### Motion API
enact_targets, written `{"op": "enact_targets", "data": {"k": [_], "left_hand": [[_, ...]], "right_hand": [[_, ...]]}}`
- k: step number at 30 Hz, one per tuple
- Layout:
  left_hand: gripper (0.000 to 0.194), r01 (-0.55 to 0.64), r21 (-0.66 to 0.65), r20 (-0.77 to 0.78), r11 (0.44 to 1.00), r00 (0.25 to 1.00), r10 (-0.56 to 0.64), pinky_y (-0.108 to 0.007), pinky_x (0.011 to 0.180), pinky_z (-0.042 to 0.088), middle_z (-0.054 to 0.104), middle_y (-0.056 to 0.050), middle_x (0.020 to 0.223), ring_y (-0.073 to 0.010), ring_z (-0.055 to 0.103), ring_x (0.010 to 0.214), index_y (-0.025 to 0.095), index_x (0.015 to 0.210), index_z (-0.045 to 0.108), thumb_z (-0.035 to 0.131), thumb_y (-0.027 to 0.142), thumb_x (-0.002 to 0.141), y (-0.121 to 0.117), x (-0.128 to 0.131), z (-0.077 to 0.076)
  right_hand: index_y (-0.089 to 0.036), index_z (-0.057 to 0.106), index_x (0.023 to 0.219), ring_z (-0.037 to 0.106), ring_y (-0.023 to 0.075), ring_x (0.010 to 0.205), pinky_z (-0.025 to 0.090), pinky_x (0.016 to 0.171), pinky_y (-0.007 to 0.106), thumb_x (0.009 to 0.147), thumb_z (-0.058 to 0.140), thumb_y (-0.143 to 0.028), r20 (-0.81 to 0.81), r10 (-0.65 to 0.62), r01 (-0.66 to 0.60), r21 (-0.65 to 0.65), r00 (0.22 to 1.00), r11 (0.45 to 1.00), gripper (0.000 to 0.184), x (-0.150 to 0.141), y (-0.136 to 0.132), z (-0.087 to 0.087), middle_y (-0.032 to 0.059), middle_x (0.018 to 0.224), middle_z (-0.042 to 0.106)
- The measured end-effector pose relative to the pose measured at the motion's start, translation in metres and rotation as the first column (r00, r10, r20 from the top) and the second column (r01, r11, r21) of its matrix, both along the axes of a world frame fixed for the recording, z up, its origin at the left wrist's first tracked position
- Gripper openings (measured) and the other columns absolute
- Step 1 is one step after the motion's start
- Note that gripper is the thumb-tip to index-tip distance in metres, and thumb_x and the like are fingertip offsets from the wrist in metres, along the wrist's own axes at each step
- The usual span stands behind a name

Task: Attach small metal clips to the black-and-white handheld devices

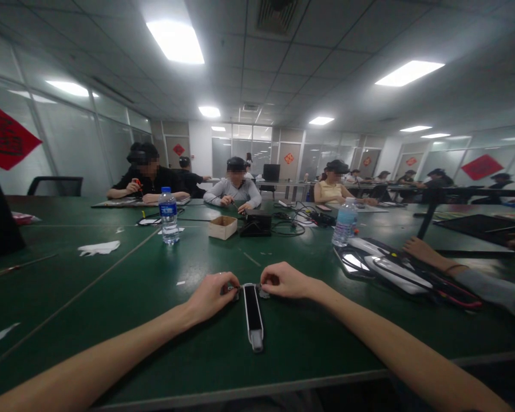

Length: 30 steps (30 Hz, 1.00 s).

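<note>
A narrow black-and-white device [253, 312] lies lengthwise on the green table [124, 286] in front of me. My left hand [211, 293] is curled at its far left end, fingers pinched on a small part there. My right hand [284, 281] is curled at the far right end, fingers likewise pinched against the device's end. What each pinch holds is too small to make out.
Two water bottles [169, 216] [345, 222], a small cardboard box [222, 226] and a black box with cables [257, 222] stand further back. A neighbour's hand [420, 250] rests by similar devices [390, 269] on the right. Several people sit at the far side. Paper scraps [98, 247] lie left.
</note>
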<state>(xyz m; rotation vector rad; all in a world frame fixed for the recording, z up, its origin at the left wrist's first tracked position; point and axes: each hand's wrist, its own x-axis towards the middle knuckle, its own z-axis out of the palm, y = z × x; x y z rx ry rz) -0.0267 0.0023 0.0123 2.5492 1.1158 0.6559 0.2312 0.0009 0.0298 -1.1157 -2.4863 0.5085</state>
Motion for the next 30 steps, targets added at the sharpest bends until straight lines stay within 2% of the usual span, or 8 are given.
{"op": "enact_targets", "data": {"k": [5, 10, 14, 17, 20, 22, 26, 30], "left_hand": [[0.015, -0.018, -0.002, -0.008, 1.000, 1.000, 0.018, -0.026, 0.067, 0.046, 0.069, -0.002, 0.087, -0.0163, 0.061, 0.074, 0.018, 0.095, 0.066, 0.054, 0.020, 0.086, -0.001, 0.002, 0.001], [0.016, -0.006, 0.000, 0.007, 1.000, 1.000, 0.006, -0.026, 0.067, 0.046, 0.069, -0.002, 0.088, -0.0171, 0.062, 0.076, 0.019, 0.095, 0.066, 0.054, 0.022, 0.086, -0.001, 0.002, 0.001], [0.016, -0.007, 0.006, 0.003, 1.000, 1.000, 0.007, -0.026, 0.067, 0.046, 0.069, -0.003, 0.088, -0.0173, 0.062, 0.075, 0.018, 0.096, 0.066, 0.054, 0.023, 0.087, -0.002, 0.002, 0.002], [0.017, -0.015, 0.010, 0.005, 1.000, 1.000, 0.015, -0.027, 0.067, 0.047, 0.069, -0.003, 0.088, -0.0172, 0.061, 0.075, 0.018, 0.096, 0.066, 0.052, 0.024, 0.087, -0.003, 0.002, 0.002], [0.018, -0.031, 0.013, 0.013, 0.999, 0.999, 0.030, -0.027, 0.068, 0.048, 0.069, -0.003, 0.088, -0.0176, 0.062, 0.075, 0.018, 0.095, 0.066, 0.052, 0.026, 0.088, -0.004, 0.003, 0.003], [0.019, -0.036, 0.012, 0.018, 0.999, 0.999, 0.036, -0.028, 0.068, 0.048, 0.069, -0.003, 0.087, -0.0180, 0.062, 0.075, 0.018, 0.096, 0.065, 0.051, 0.027, 0.088, -0.004, 0.003, 0.003], [0.017, -0.035, 0.037, 0.035, 0.999, 0.999, 0.034, -0.028, 0.067, 0.048, 0.069, -0.003, 0.085, -0.0178, 0.062, 0.072, 0.018, 0.095, 0.064, 0.051, 0.027, 0.088, -0.003, 0.003, 0.001], [0.015, -0.026, 0.076, 0.033, 0.997, 0.999, 0.024, -0.028, 0.067, 0.047, 0.068, -0.003, 0.086, -0.0176, 0.062, 0.073, 0.019, 0.095, 0.063, 0.052, 0.026, 0.088, -0.001, 0.001, -0.004]], "right_hand": [[-0.013, 0.069, 0.091, 0.055, 0.0112, 0.065, 0.043, 0.059, 0.020, 0.086, 0.061, -0.024, 0.025, -0.014, 0.013, 0.038, 1.000, 0.999, 0.015, -0.002, -0.001, -0.001, 0.0011, 0.075, 0.063], [-0.014, 0.068, 0.093, 0.058, 0.0135, 0.071, 0.044, 0.063, 0.023, 0.090, 0.057, -0.027, 0.067, -0.024, 0.018, 0.095, 0.997, 0.995, 0.018, 0.004, -0.002, 0.010, 0.0041, 0.083, 0.066], [-0.013, 0.068, 0.097, 0.061, 0.0176, 0.081, 0.045, 0.073, 0.027, 0.094, 0.051, -0.025, 0.163, -0.198, 0.138, 0.319, 0.967, 0.938, 0.021, 0.020, 0.006, 0.021, 0.0089, 0.092, 0.068], [-0.013, 0.067, 0.099, 0.063, 0.0222, 0.090, 0.045, 0.076, 0.029, 0.095, 0.047, -0.027, 0.323, -0.360, 0.212, 0.413, 0.875, 0.886, 0.024, 0.036, 0.014, 0.024, 0.0129, 0.098, 0.068], [-0.014, 0.067, 0.100, 0.065, 0.0257, 0.090, 0.045, 0.071, 0.030, 0.096, 0.047, -0.035, 0.463, -0.451, 0.309, 0.350, 0.763, 0.884, 0.030, 0.048, 0.020, 0.021, 0.0150, 0.099, 0.069], [-0.016, 0.067, 0.100, 0.066, 0.0262, 0.090, 0.044, 0.068, 0.030, 0.095, 0.048, -0.040, 0.505, -0.454, 0.371, 0.263, 0.734, 0.891, 0.032, 0.053, 0.023, 0.017, 0.0148, 0.101, 0.069], [-0.017, 0.067, 0.099, 0.066, 0.0229, 0.087, 0.041, 0.064, 0.026, 0.091, 0.057, -0.036, 0.504, -0.416, 0.398, 0.148, 0.757, 0.905, 0.022, 0.055, 0.027, 0.010, 0.0115, 0.100, 0.070], [-0.016, 0.067, 0.094, 0.065, 0.0202, 0.083, 0.040, 0.064, 0.024, 0.088, 0.058, -0.022, 0.501, -0.385, 0.358, 0.154, 0.775, 0.921, 0.012, 0.047, 0.025, 0.010, 0.0099, 0.096, 0.070]]}}
